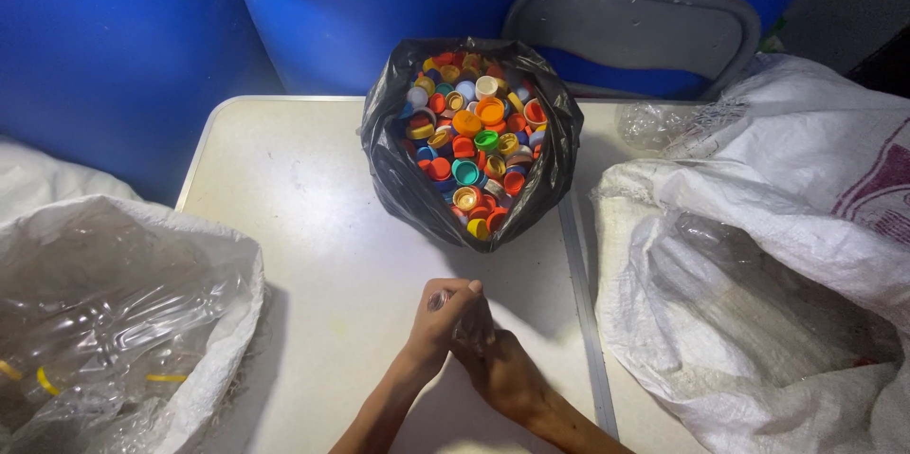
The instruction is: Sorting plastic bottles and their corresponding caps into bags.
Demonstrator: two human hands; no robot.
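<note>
A single head-worn camera looks steeply down and forward over the bench (313, 227), close above it, its upper edge reaching the blue barrels (370, 9) behind; no second view shares the scene.

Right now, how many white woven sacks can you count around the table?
2: one white woven sack at the left edge holding clear bottles, another on the right. More may lie out of view.

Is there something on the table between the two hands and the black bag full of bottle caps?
Nothing visible. The left hand and right hand are clasped around a small clear bottle, and only bare table lies between them and the open black bag of caps. The white sacks sit off to the sides.
</note>
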